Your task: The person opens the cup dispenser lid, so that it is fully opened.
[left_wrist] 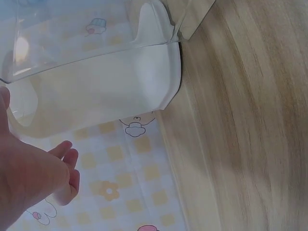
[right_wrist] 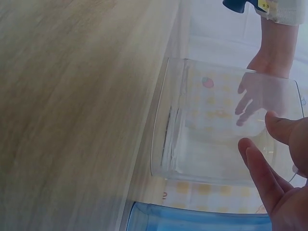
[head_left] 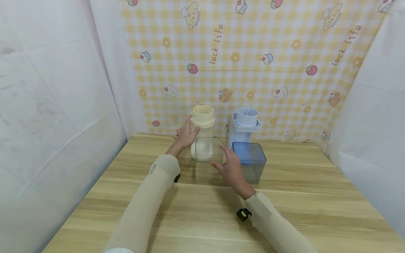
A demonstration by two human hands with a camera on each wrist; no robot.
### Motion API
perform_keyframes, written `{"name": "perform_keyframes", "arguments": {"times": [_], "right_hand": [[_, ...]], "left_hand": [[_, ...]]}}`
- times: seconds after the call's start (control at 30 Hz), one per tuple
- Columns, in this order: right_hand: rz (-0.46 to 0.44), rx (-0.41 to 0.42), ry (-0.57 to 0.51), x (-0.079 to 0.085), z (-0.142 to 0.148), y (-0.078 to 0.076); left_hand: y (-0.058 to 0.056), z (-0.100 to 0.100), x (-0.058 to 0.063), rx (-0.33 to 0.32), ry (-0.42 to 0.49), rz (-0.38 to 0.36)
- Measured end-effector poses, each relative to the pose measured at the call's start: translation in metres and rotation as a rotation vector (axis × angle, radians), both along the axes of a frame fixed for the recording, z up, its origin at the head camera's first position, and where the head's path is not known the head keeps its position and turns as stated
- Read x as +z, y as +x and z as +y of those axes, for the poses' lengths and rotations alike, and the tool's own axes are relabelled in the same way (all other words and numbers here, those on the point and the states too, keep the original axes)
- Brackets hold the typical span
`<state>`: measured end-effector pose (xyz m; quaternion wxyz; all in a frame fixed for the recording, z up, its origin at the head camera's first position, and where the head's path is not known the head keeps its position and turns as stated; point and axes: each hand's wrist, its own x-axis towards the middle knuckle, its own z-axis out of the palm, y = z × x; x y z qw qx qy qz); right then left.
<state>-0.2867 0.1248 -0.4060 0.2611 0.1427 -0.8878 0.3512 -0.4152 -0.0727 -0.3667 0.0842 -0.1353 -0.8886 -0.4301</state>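
Observation:
A cream dispenser-like stand with a round cup on top stands at the back of the table. A clear, see-through container is at its front. My left hand is at the upper left side of the cream stand, thumb towards its front; in the left wrist view the other fingers are bent and off the stand. By the clear container's right side is my right hand, thumb and fingers spread apart. Its fingertips are close to the container in the right wrist view; contact is unclear.
Right of the cream stand is a similar pale blue stand with a round cup and a smoky see-through bin at its front. A patterned cloth hangs behind the wooden table; white sheets hang at the sides.

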Motion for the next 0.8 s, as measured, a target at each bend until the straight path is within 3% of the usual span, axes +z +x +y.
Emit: {"name": "perform_keyframes", "arguments": {"times": [0.2,0.47,0.67,0.8], "right_hand": [[-0.036,0.003,-0.011,-0.003,-0.003,-0.002],[-0.016,0.020,-0.018,-0.002,-0.002,0.002],[0.035,0.043,0.010,0.002,0.002,0.013],[0.057,0.064,0.016,0.010,0.009,0.024]], "left_hand": [[0.001,-0.003,-0.001,-0.016,0.028,0.000],[0.005,-0.006,-0.006,-0.046,0.037,0.004],[0.016,-0.014,-0.013,-0.010,0.053,0.003],[0.030,-0.018,-0.013,0.013,0.046,0.067]]}}
